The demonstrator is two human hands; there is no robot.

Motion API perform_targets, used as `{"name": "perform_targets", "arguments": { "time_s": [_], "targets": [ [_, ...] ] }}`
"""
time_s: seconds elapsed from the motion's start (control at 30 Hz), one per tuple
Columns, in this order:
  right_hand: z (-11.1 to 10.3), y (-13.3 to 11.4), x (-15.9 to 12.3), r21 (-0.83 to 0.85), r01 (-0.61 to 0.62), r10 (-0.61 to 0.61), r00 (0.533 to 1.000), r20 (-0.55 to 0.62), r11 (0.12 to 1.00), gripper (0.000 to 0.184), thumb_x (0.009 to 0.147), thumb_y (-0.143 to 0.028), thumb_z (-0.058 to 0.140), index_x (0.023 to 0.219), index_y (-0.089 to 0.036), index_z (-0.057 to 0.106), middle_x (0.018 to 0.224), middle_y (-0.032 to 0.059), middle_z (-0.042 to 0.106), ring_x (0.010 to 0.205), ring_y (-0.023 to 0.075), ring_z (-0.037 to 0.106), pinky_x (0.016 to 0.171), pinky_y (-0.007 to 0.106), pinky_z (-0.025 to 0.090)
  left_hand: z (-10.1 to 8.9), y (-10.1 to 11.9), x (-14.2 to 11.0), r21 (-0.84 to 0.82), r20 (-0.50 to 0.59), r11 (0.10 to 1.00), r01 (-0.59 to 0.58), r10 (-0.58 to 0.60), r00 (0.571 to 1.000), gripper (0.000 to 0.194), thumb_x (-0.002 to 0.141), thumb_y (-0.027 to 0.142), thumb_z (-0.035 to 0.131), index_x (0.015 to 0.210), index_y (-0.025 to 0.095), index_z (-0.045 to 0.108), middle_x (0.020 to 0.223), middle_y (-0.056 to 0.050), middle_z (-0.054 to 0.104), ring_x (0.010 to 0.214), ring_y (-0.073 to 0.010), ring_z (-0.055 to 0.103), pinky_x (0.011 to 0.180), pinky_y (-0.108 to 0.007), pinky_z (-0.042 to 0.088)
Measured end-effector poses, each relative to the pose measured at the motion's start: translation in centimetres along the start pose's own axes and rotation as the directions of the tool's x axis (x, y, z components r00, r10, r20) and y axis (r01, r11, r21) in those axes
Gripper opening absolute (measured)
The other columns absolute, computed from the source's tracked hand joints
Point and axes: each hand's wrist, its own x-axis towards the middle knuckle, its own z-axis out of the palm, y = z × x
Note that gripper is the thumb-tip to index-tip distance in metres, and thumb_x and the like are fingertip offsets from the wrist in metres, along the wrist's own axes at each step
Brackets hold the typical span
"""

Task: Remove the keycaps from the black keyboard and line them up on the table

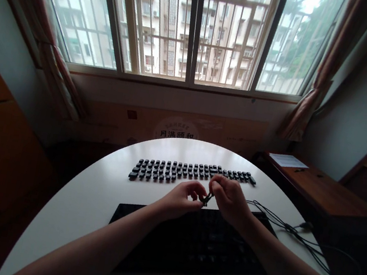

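Observation:
Above the back edge of a black keyboard [201, 235], both hands meet at a small dark piece [207, 200]; its exact kind is too small to make out, and a thin part of it reaches up toward the right fingers. My left hand [184, 196] is closed, thumb and fingertips pinching the lower end from the left. From the right, my right hand [228, 195] pinches the upper end between thumb and curled forefinger. Loose black keycaps [163, 170] stand in rows just beyond the hands. My forearms hide parts of the keyboard, which shows some keys at its lower right.
A round white table [67, 212] carries everything. Black cables [291, 230] lie along its right edge. Further right, a wooden side table [317, 187] holds a paper sheet [287, 161]. Behind are a long printed box [206, 129] and a barred window [195, 30].

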Motion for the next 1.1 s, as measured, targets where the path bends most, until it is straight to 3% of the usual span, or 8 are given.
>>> {"name": "perform_targets", "arguments": {
  "time_s": [0.13, 0.27, 0.37, 0.47, 0.67, 0.8, 1.0, 1.1],
  "targets": [
    [-0.3, 0.2, 0.1, 0.079, -0.033, 0.043, 0.99, -0.133, 0.996, 0.026, 0.088, -0.024, 0.04, 0.065, -0.02, 0.052, 0.05, -0.0047, 0.043, 0.045, 0.0122, 0.04, 0.048, 0.025, 0.031, -0.1, 0.0, 0.1, -0.088, -0.065, 0.995, 0.039, -0.044, 0.997, 0.019, 0.064, 0.016, 0.066, 0.083, 0.016, 0.063, 0.083, -0.002, 0.064, 0.072, -0.0135, 0.056, 0.067, -0.026, 0.046],
    [-1.2, 0.0, 0.3, -0.1, 0.048, -0.067, 0.978, -0.195, 0.994, 0.028, 0.09, -0.023, 0.039, 0.066, -0.02, 0.053, 0.054, -0.0028, 0.048, 0.052, 0.0143, 0.046, 0.054, 0.026, 0.035, -0.3, -0.5, 0.3, -0.153, -0.093, 0.985, 0.08, -0.095, 0.991, 0.018, 0.064, 0.017, 0.065, 0.08, 0.016, 0.059, 0.071, 0.001, 0.06, 0.062, -0.0103, 0.051, 0.056, -0.021, 0.041],
    [-1.4, 0.1, 0.6, -0.266, 0.207, -0.245, 0.962, -0.119, 0.941, 0.023, 0.086, -0.016, 0.042, 0.071, -0.02, 0.059, 0.076, 0.0035, 0.06, 0.077, 0.02, 0.057, 0.074, 0.031, 0.043, -0.4, -1.2, 0.6, -0.213, -0.13, 0.974, 0.08, -0.11, 0.985, 0.021, 0.064, 0.021, 0.068, 0.081, 0.017, 0.056, 0.068, 0.003, 0.058, 0.057, -0.0086, 0.048, 0.052, -0.02, 0.038],
    [-0.8, 0.7, 0.5, -0.22, 0.304, -0.31, 0.951, 0.006, 0.927, 0.023, 0.081, -0.007, 0.041, 0.083, -0.019, 0.061, 0.089, 0.0058, 0.061, 0.084, 0.0201, 0.058, 0.079, 0.032, 0.046, -0.4, -1.8, 0.8, -0.277, -0.173, 0.959, 0.055, -0.106, 0.979, 0.026, 0.063, 0.025, 0.071, 0.08, 0.018, 0.054, 0.07, 0.003, 0.058, 0.056, -0.008, 0.047, 0.05, -0.019, 0.037],
    [0.3, 1.6, 0.0, -0.269, 0.298, -0.264, 0.952, 0.156, 0.916, 0.025, 0.081, -0.006, 0.051, 0.096, -0.022, 0.064, 0.093, 0.0026, 0.062, 0.063, 0.0124, 0.054, 0.061, 0.024, 0.042, -0.6, -1.6, 0.6, -0.315, -0.202, 0.948, 0.048, -0.116, 0.972, 0.029, 0.064, 0.029, 0.074, 0.081, 0.018, 0.052, 0.071, 0.004, 0.057, 0.056, -0.0076, 0.048, 0.049, -0.018, 0.035],
    [0.8, 1.9, -0.1, -0.292, 0.299, -0.259, 0.951, 0.169, 0.909, 0.012, 0.088, -0.018, 0.058, 0.097, -0.022, 0.066, 0.094, 0.0025, 0.065, 0.058, 0.0107, 0.052, 0.059, 0.023, 0.042, -0.8, -1.5, 0.6, -0.267, -0.193, 0.962, 0.046, -0.1, 0.976, 0.033, 0.065, 0.033, 0.074, 0.081, 0.018, 0.051, 0.072, 0.003, 0.058, 0.057, -0.0078, 0.048, 0.05, -0.019, 0.036],
    [1.6, 2.2, -0.3, -0.348, 0.234, -0.199, 0.971, 0.135, 0.908, 0.009, 0.089, -0.019, 0.06, 0.095, -0.022, 0.066, 0.092, 0.0023, 0.07, 0.062, 0.0132, 0.059, 0.063, 0.025, 0.043, -0.4, -2.0, 0.8, -0.148, -0.207, 0.98, 0.132, -0.161, 0.965, 0.028, 0.068, 0.031, 0.07, 0.08, 0.019, 0.048, 0.07, 0.003, 0.057, 0.054, -0.008, 0.047, 0.049, -0.019, 0.037],
    [1.7, 2.6, -0.3, -0.36, 0.194, -0.161, 0.98, 0.119, 0.912, 0.009, 0.089, -0.022, 0.062, 0.096, -0.023, 0.068, 0.088, 0.0023, 0.073, 0.066, 0.0161, 0.064, 0.064, 0.026, 0.046, -0.9, -0.6, 0.6, -0.084, -0.204, 0.976, 0.202, -0.216, 0.955, 0.027, 0.069, 0.031, 0.071, 0.081, 0.018, 0.051, 0.07, 0.002, 0.058, 0.053, -0.0105, 0.05, 0.047, -0.021, 0.037]
  ]
}}
